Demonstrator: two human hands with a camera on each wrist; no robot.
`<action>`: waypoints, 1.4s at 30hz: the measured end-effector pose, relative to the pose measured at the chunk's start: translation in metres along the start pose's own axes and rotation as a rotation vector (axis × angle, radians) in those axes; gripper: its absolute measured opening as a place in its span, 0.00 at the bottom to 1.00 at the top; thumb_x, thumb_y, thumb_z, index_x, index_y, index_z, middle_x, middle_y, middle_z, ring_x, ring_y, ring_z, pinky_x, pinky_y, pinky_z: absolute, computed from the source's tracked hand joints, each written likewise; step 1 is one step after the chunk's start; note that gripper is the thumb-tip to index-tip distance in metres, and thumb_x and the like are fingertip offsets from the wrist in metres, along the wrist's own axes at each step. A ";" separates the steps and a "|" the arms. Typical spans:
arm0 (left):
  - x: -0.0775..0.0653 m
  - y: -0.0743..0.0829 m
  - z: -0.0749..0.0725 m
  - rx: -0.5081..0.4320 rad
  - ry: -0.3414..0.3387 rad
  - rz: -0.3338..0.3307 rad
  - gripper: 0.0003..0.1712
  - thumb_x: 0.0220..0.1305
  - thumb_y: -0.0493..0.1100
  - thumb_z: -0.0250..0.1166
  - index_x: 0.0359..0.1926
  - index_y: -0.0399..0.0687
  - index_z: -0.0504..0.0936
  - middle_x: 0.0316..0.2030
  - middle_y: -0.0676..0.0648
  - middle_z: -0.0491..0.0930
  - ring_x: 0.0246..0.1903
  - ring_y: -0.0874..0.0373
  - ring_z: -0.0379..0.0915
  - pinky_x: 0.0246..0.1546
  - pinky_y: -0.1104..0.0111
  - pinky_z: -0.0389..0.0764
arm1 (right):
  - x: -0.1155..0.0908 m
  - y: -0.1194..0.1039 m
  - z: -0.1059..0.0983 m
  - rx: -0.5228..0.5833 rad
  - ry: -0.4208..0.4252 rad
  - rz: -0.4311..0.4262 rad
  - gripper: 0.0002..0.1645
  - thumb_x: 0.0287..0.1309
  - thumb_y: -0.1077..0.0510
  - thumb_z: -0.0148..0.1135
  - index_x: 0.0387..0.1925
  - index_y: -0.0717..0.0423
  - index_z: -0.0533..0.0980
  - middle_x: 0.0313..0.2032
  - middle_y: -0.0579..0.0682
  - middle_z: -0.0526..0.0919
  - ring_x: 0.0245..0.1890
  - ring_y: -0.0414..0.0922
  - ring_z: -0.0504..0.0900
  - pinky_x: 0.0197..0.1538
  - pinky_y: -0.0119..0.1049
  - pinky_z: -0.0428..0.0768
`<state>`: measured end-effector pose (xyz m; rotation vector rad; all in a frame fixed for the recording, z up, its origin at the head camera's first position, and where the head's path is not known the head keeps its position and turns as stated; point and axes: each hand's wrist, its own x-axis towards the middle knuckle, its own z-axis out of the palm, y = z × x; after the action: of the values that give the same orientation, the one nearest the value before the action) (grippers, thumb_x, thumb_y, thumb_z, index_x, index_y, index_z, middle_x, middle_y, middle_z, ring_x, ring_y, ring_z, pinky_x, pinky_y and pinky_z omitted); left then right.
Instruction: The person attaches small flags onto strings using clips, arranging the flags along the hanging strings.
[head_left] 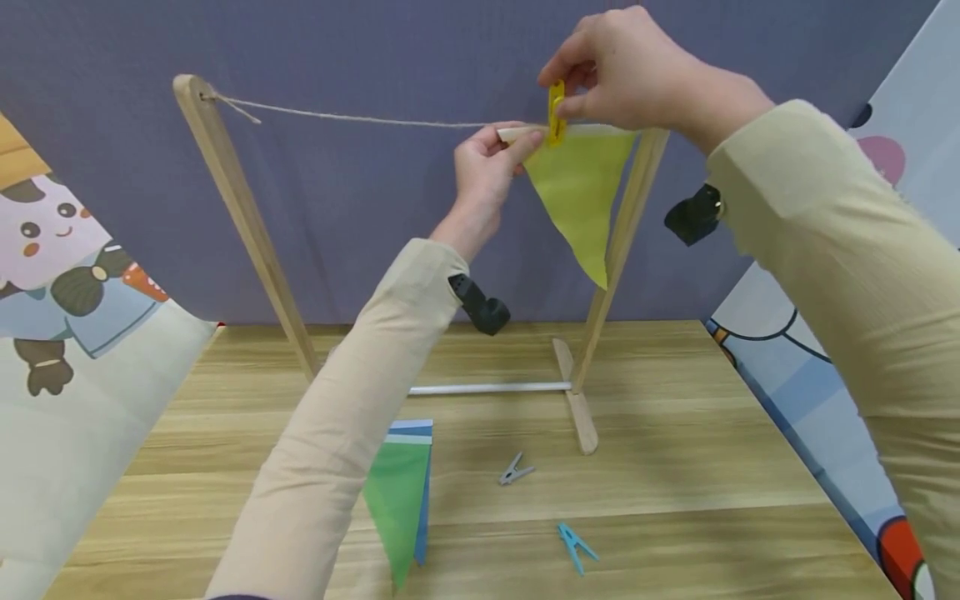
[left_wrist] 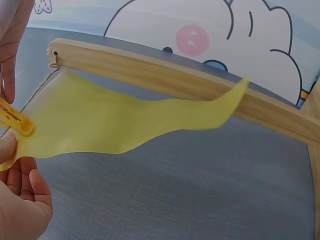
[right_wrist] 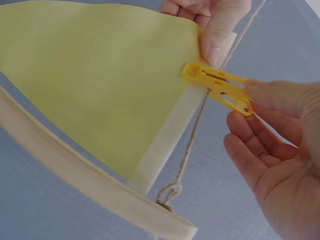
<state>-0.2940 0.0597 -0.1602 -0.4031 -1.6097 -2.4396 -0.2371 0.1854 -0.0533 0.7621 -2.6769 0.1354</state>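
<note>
Yellow flag (head_left: 579, 187) sits at the right end of the string (head_left: 360, 119), by the post (head_left: 622, 237); looks light, floppy, so take the white top edge (head_left: 600, 131). Left hand (head_left: 483, 171) fingers pinch its corner (head_left: 508, 134); right hand (head_left: 633, 75) fingers pinch the yellow clip (head_left: 556, 112), likely springy

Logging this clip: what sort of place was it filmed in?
Probably a small staged tabletop set, though the wider room is out of view. Signs of it: a wood-grain table, a plain blue-grey backdrop behind it, and cartoon-printed panels on both sides.
</note>
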 end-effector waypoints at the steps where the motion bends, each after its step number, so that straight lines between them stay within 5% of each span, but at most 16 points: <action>1: 0.000 0.000 0.000 -0.002 -0.001 -0.003 0.10 0.55 0.32 0.68 0.39 0.33 0.80 0.28 0.47 0.81 0.23 0.64 0.70 0.28 0.72 0.72 | -0.001 0.000 0.001 0.002 0.003 -0.001 0.20 0.62 0.65 0.56 0.54 0.70 0.72 0.49 0.63 0.73 0.47 0.55 0.71 0.55 0.46 0.72; 15: -0.004 -0.009 -0.015 0.008 -0.058 0.010 0.07 0.56 0.33 0.68 0.35 0.36 0.79 0.26 0.51 0.78 0.27 0.62 0.71 0.31 0.73 0.74 | -0.012 0.003 0.012 -0.007 0.090 -0.036 0.24 0.59 0.65 0.59 0.58 0.66 0.70 0.55 0.63 0.70 0.55 0.58 0.69 0.61 0.48 0.68; 22: -0.003 -0.014 -0.026 -0.015 -0.078 0.051 0.06 0.56 0.31 0.66 0.36 0.36 0.79 0.29 0.48 0.79 0.29 0.62 0.75 0.45 0.61 0.77 | -0.027 -0.001 0.014 0.006 0.162 -0.027 0.26 0.59 0.64 0.60 0.59 0.65 0.70 0.56 0.62 0.70 0.55 0.56 0.68 0.57 0.49 0.71; 27: -0.008 -0.019 -0.042 0.042 -0.127 0.082 0.10 0.57 0.32 0.65 0.41 0.34 0.79 0.30 0.50 0.80 0.32 0.62 0.77 0.46 0.63 0.77 | -0.043 -0.005 0.020 0.046 0.225 -0.045 0.26 0.57 0.64 0.63 0.57 0.66 0.71 0.55 0.63 0.70 0.56 0.58 0.69 0.63 0.50 0.64; 34: -0.014 -0.029 -0.062 0.057 -0.140 0.048 0.14 0.58 0.31 0.64 0.45 0.28 0.77 0.31 0.50 0.80 0.33 0.62 0.77 0.51 0.59 0.74 | -0.060 -0.004 0.029 0.029 0.289 -0.064 0.25 0.55 0.65 0.64 0.55 0.65 0.73 0.54 0.61 0.72 0.51 0.55 0.73 0.39 0.43 0.72; 40: -0.019 -0.035 -0.073 0.059 -0.143 0.042 0.14 0.58 0.30 0.62 0.47 0.28 0.76 0.32 0.53 0.80 0.33 0.62 0.77 0.50 0.59 0.74 | -0.072 0.001 0.033 0.076 0.350 -0.103 0.24 0.51 0.67 0.67 0.51 0.66 0.75 0.51 0.62 0.75 0.48 0.57 0.73 0.50 0.50 0.70; 42: -0.021 -0.036 -0.076 0.063 -0.147 0.037 0.15 0.59 0.30 0.62 0.47 0.28 0.76 0.32 0.52 0.80 0.34 0.62 0.77 0.49 0.61 0.75 | -0.075 0.000 0.036 0.074 0.368 -0.117 0.24 0.50 0.68 0.68 0.51 0.66 0.75 0.51 0.61 0.76 0.39 0.54 0.75 0.48 0.47 0.72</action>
<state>-0.2943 0.0037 -0.2269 -0.6092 -1.7149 -2.3749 -0.1887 0.2161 -0.1142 0.8249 -2.2857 0.3140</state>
